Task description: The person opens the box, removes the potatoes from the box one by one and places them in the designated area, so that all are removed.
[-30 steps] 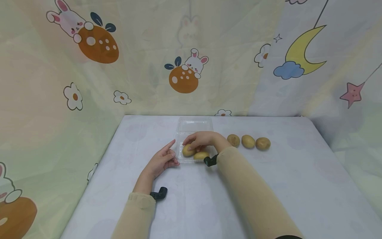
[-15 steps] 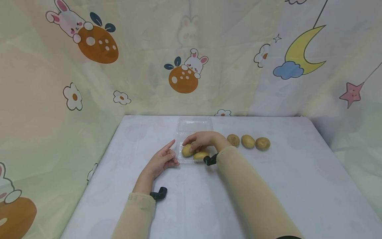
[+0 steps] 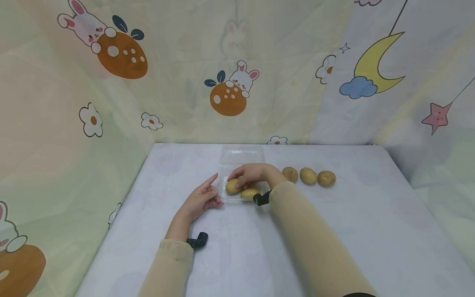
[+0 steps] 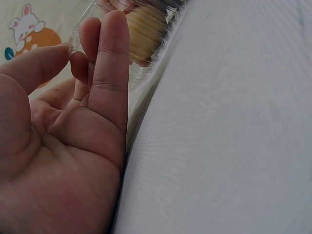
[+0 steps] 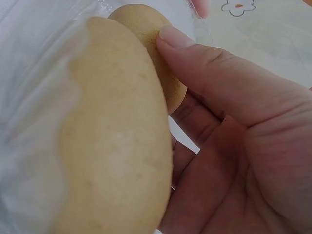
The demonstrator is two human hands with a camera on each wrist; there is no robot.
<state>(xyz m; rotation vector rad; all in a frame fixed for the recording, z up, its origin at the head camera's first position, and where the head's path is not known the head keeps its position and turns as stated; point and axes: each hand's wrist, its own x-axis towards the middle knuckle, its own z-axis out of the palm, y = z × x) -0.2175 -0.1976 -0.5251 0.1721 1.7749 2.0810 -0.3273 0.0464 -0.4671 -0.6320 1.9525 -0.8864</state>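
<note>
A clear plastic clamshell box (image 3: 243, 156) lies opened out on the table, its lid folded back to the far side. Inside its near half are two potatoes. My right hand (image 3: 257, 171) reaches in from the right and grips the left potato (image 3: 232, 187) between thumb and fingers. The other potato (image 3: 249, 193) lies just below that hand and looms large in the right wrist view (image 5: 117, 131). At the box's left side, my left hand (image 3: 200, 202) points its index finger forward, with fingertips right at the box's edge (image 4: 73, 36) and no potato in it.
To the right of the box, three potatoes stand in a row: a brownish one (image 3: 290, 175), a yellow one (image 3: 308, 176) and another brownish one (image 3: 327, 179). A white cloth covers the table (image 3: 237, 255). Printed curtains (image 3: 178, 82) hang behind and at both sides.
The potato in my right hand has shifted very slightly to the left within the box. My left hand and the other potatoes stay where they were.
</note>
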